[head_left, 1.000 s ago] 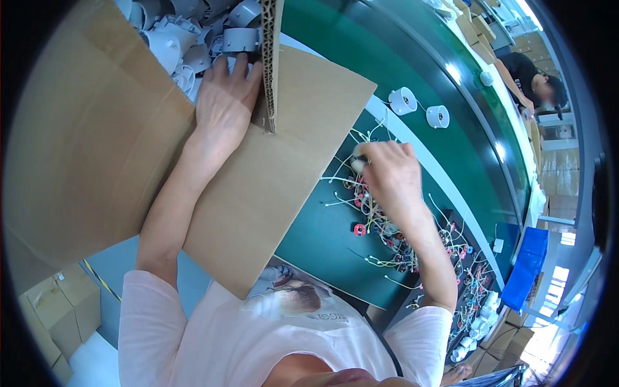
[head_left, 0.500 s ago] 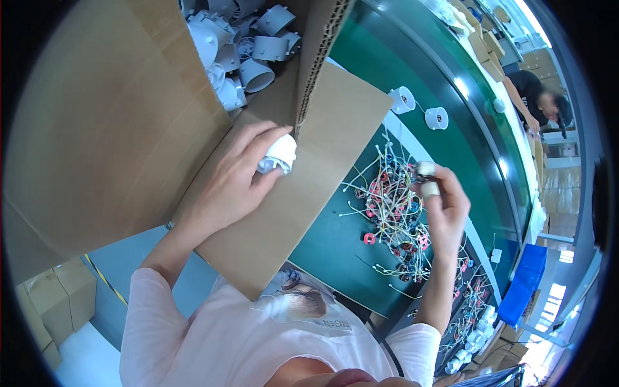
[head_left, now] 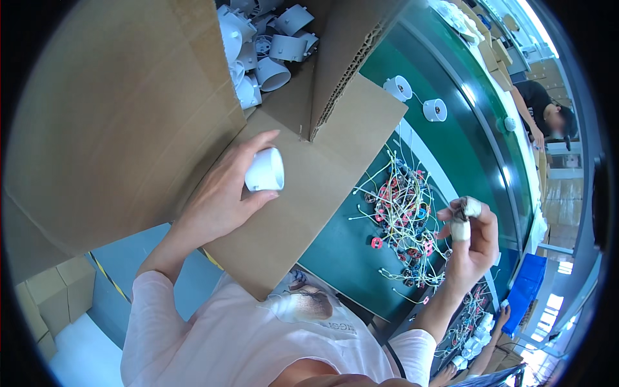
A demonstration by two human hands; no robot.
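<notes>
In my left hand is a white plastic cylindrical housing, its round rim turned to the right. Fingers and thumb curve around it, above the cardboard flap of a box. My right hand is raised to the right of a tangled pile of wired parts, thumb and forefinger pinched together. Both those fingertips wear pale covers, and something dark shows between them, too small to name. The pile has thin pale wires and small red, black and blue round pieces.
An open cardboard box at the left holds many white housings. Two white housings with parts inside stand on the green curved conveyor. A co-worker sits across it. Another person's arm reaches in at lower right, near white parts.
The housing in my left hand has turned, rim now to the right, and sits slightly lower. My right hand has moved right and down, away from the pile. Another person's arm has appeared.
</notes>
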